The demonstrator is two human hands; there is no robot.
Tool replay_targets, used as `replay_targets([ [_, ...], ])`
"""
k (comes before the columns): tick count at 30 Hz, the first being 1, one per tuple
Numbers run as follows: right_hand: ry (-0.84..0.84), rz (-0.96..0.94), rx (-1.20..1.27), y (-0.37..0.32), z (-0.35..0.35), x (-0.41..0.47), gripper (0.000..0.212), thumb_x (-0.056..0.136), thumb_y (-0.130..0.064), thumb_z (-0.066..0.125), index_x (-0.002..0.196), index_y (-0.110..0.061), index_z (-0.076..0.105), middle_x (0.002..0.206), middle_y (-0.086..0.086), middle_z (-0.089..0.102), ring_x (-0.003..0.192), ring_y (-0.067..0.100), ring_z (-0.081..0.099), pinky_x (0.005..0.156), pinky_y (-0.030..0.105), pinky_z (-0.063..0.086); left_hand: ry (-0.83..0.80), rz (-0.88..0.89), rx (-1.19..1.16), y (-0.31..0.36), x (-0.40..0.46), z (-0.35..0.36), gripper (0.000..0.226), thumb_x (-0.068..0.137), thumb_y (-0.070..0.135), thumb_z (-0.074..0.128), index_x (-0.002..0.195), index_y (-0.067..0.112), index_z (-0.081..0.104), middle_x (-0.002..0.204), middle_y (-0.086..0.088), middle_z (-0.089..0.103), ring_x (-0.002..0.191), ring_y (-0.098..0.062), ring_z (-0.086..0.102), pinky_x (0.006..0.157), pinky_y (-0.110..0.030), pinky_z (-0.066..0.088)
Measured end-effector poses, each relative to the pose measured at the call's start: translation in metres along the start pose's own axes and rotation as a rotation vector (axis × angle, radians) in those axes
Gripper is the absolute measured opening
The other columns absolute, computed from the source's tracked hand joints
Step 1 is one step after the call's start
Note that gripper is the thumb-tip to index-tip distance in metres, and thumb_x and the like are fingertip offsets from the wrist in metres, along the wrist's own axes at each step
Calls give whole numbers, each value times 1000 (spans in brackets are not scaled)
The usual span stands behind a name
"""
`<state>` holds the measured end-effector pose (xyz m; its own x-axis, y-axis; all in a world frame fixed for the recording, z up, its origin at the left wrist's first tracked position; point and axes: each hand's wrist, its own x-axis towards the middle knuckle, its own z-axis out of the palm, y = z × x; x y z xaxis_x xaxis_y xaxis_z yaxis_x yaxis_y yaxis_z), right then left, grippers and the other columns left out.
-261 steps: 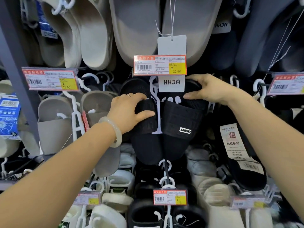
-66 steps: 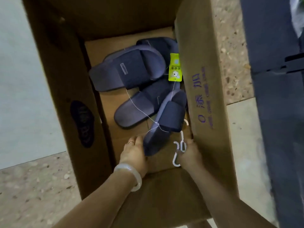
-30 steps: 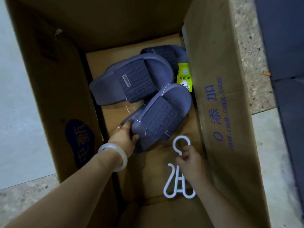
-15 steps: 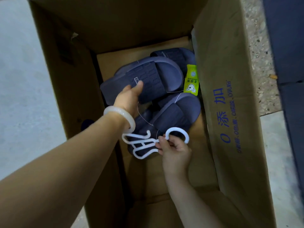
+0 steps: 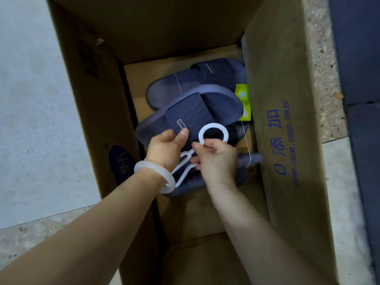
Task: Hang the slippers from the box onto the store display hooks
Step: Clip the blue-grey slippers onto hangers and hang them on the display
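I look down into a tall cardboard box [image 5: 287,140]. My left hand [image 5: 166,150], with a white bangle at the wrist, grips the strap of a navy slipper [image 5: 205,108] lifted above the box floor. My right hand [image 5: 216,161] pinches a white plastic hanger [image 5: 213,130] just below its round hook, right in front of that slipper. A second navy slipper [image 5: 195,81] lies behind on the box floor. Another navy slipper [image 5: 244,163] lies partly hidden under my hands. A thin white string runs between the slippers.
A yellow-green tag [image 5: 243,105] hangs against the right box wall, which bears blue printed characters. Speckled floor [image 5: 320,58] lies right of the box and pale grey floor [image 5: 30,120] to the left. A dark blue fixture [image 5: 362,79] stands at the far right.
My left hand has taken hold of the upper slipper's strap and lifted it toward me. My right hand has brought the hanger up against that slipper.
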<state>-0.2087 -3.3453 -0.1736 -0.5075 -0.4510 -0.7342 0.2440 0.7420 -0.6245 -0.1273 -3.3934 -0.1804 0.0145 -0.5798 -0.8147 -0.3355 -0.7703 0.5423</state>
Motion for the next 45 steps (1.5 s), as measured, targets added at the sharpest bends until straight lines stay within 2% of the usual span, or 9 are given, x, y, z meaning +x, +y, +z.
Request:
replay_targets([
  [5,243,108,360,-30,-33,30,23,82,0,65,71,-16,53,62,5,61,47,9,62,53,19,55,-53,63,102,10,13,-6,36,86,37,58,93,2,62,96,-17,69,92,-35,64,91,-46,49],
  [11,10,106,319,-42,-48,40,7,93,-11,53,96,-10,59,85,8,65,71,12,69,66,20,58,-51,109,289,-11,27,-5,22,87,24,60,105,25,49,87,5,59,79,-13,60,73,-25,51],
  [18,314,186,-21,40,-86,-5,42,82,9,55,119,-11,51,103,0,59,102,24,59,70,13,48,-32,-191,-242,-12,24,19,28,100,22,36,76,15,48,84,-8,61,70,-19,62,63,-31,57],
  [23,-142,447,-249,91,-88,0,94,77,-1,70,148,-19,10,150,5,30,135,24,33,105,36,32,29,-140,-267,-9,27,21,28,101,23,27,79,19,43,70,-8,60,58,-21,64,61,-33,56],
  [29,-90,83,-317,87,-82,12,46,72,-12,77,96,-24,40,103,6,58,103,27,57,81,32,49,192,-51,-213,-7,26,19,30,101,27,23,76,25,40,59,-5,46,30,-9,50,36,-18,40],
  [32,-60,16,-361,66,-77,21,51,76,-26,73,113,-15,41,93,6,59,85,21,60,71,18,49,222,21,-146,-9,24,13,30,102,28,24,76,27,40,57,-3,46,30,-5,50,35,-16,31],
  [36,22,-96,-507,38,-78,30,72,64,-57,57,125,-28,33,105,12,65,93,31,66,83,45,54,232,56,-103,-5,27,2,31,101,29,24,76,28,40,57,-2,46,31,-5,50,34,-13,31],
  [41,75,-187,-782,11,-74,33,36,84,-45,54,103,-15,50,89,12,70,86,32,65,76,37,50,199,150,67,-8,23,-7,28,101,30,28,76,31,42,59,1,52,33,-3,50,50,-31,46],
  [45,103,-221,-818,-2,-66,28,35,90,-43,50,96,-8,52,81,13,70,80,25,65,65,31,46,295,236,217,-1,18,-9,20,100,30,27,91,23,44,62,4,51,40,-5,53,39,-21,47],
])
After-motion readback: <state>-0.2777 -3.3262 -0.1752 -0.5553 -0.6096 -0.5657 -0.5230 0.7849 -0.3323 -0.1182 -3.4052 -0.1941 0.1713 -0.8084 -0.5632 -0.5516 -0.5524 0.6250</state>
